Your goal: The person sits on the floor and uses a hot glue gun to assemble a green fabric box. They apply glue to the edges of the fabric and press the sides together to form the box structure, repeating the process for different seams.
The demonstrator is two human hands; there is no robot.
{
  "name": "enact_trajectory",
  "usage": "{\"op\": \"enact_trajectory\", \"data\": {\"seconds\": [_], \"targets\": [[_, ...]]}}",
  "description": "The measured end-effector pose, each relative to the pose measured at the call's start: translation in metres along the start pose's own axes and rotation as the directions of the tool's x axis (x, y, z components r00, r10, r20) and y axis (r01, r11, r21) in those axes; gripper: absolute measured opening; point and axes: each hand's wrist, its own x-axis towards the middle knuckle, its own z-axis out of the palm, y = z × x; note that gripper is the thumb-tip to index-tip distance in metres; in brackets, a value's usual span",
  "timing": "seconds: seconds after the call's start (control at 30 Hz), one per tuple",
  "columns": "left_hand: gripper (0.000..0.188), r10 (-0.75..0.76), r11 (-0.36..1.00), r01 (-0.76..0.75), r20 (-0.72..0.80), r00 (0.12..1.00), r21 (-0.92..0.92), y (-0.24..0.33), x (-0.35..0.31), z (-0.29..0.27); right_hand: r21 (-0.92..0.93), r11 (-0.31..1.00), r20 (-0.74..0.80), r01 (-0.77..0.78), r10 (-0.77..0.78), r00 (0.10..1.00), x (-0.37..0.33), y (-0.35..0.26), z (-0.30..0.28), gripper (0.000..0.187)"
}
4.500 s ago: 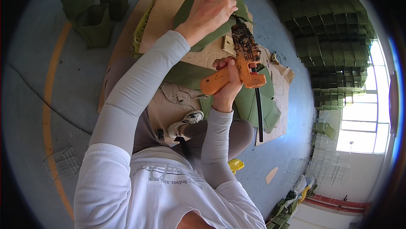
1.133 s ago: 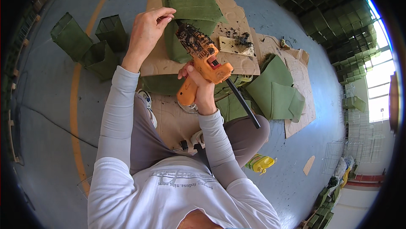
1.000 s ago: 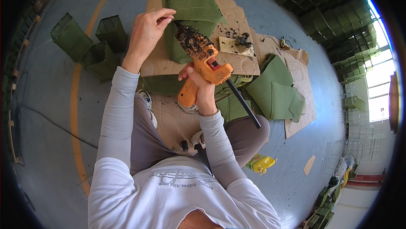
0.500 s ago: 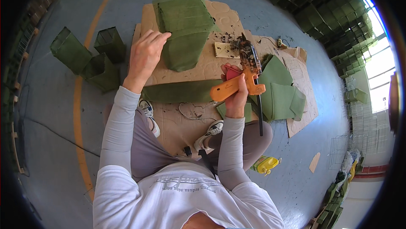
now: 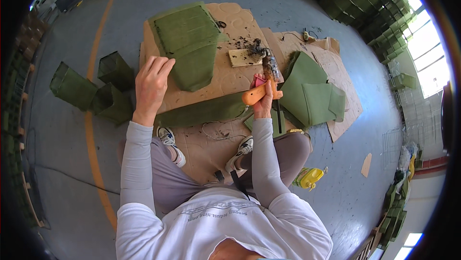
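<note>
My right hand (image 5: 262, 98) grips an orange-handled glue gun (image 5: 253, 97). The gun's dirty, blackened nozzle end points away from me, close to a small wooden board (image 5: 244, 58) dotted with dark residue. A black stick (image 5: 279, 118) protrudes from the gun's rear, and something pink shows beside the fingers. My left hand (image 5: 152, 85) is closed in a pinch at the near-left edge of a green fabric piece (image 5: 187, 44); what the fingertips hold is too small to make out. That piece lies on cardboard (image 5: 235, 20), with a fold line across it.
Several green box-shaped fabric pieces (image 5: 72, 87) stand on the floor at left. More green fabric (image 5: 312, 99) lies at right, and a green strip (image 5: 201, 110) stretches before my feet. A yellow bottle (image 5: 309, 177) is by my right knee. Stacked green boxes (image 5: 345, 1) fill the far right.
The glue gun has moved closer to the wooden board and slightly away from me. My left hand remains pinched at the fabric's edge. The whole view has shifted and turned somewhat.
</note>
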Motion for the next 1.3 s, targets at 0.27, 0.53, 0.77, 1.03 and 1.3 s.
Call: {"op": "enact_trajectory", "data": {"seconds": [0.27,0.53,0.77,1.03,1.3], "targets": [[0.026,-0.015,1.0,0.015,-0.021,1.0,0.014,-0.002,0.0,0.001,-0.222,0.959,-0.024,-0.174,0.173,0.985,0.032,0.045,-0.01,0.032],[0.026,0.0,1.0,0.001,-0.032,0.999,0.017,-0.004,-0.003,0.004,-0.429,0.861,-0.274,-0.275,0.166,0.947,0.086,0.048,0.001,0.052],[0.013,-0.134,0.986,0.116,-0.154,0.979,-0.124,0.002,0.001,-0.006,-0.966,-0.248,-0.016,-0.072,-0.218,0.976,0.041,0.014,0.017,0.053],[0.059,-0.598,-0.174,0.795,0.704,0.383,-0.581,-0.024,-0.017,0.01,-0.721,0.659,0.022,-0.214,0.331,0.944,0.018,0.012,0.158,0.053],[0.041,-0.473,-0.4,0.683,0.776,0.417,-0.611,-0.016,-0.011,0.017,-0.609,0.78,0.122,-0.142,0.269,0.956,0.019,0.038,0.186,0.029]]}}
